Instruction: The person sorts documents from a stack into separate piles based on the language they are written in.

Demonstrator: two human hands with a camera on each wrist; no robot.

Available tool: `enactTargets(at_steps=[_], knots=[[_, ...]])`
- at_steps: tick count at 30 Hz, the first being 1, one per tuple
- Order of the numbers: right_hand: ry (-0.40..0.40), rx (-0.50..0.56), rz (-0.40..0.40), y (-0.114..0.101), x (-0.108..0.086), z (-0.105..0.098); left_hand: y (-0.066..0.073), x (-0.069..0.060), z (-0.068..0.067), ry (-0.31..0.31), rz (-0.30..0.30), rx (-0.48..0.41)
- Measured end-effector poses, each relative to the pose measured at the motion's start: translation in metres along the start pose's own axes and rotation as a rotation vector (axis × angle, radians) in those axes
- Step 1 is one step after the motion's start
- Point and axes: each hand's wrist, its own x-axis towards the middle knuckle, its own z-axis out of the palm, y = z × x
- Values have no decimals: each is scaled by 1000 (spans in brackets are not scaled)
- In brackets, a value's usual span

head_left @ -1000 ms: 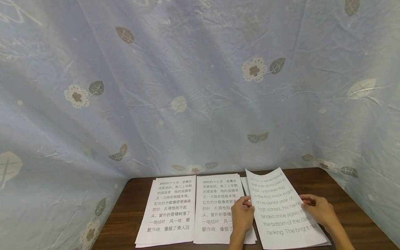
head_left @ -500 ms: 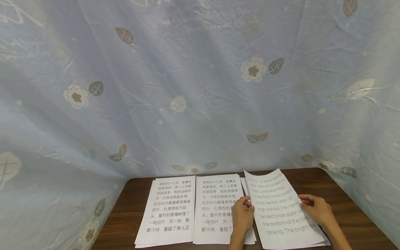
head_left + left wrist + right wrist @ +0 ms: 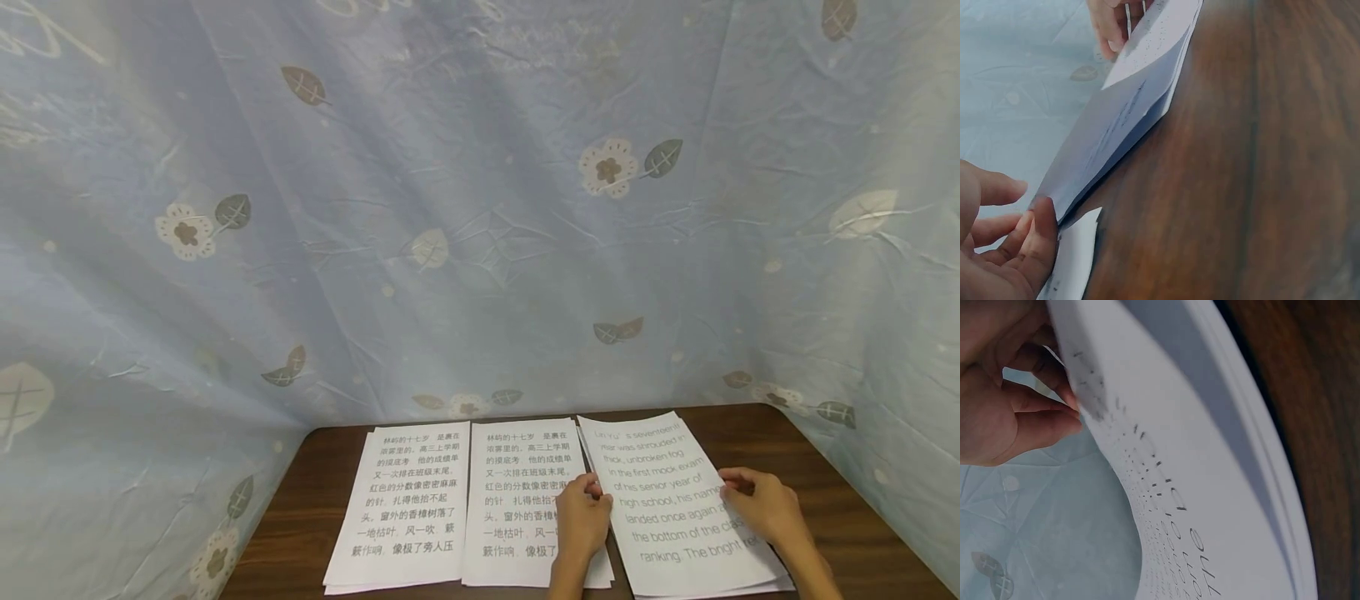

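A printed sheet of paper (image 3: 660, 500) with English text lies bowed over the right-hand paper stack. The left hand (image 3: 583, 517) is at its left edge; in the left wrist view, fingertips (image 3: 1044, 209) pinch that edge while another finger stands apart from it. On the opposite side the right hand (image 3: 765, 504) pinches the sheet's right edge between thumb and finger (image 3: 1054, 425). In the right wrist view, a dark gap separates the lifted sheet from the pages (image 3: 1272, 481) under it.
Two stacks of pages with Chinese text, one at the left (image 3: 405, 508) and one in the middle (image 3: 525, 467), lie side by side on the dark wooden table (image 3: 277, 533). A patterned pale-blue curtain (image 3: 487, 208) hangs behind and at the sides.
The English sheet's far end has come down flatter and its far left corner has shifted left, toward the middle stack. Both hands stay at its edges, almost unmoved.
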Motion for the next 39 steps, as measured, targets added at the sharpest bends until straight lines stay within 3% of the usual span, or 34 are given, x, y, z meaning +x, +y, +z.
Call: enactTargets(at_steps=[9,14,24,33,39], knots=[[22,-20,-14,-7,-1,-2,8,-2,-7,-5,35,71],[14,-2,-19,-13,-2,1,13,-4,-19,-9,28,75],[-6,42,-65,-31,-1,15,8,2,-60,-13,18,110],[-112,146,-21,-66,-1,36,-1,6,-99,13,13,151],[-135,227,-1,-84,-2,52,-7,10,-116,20,12,161]])
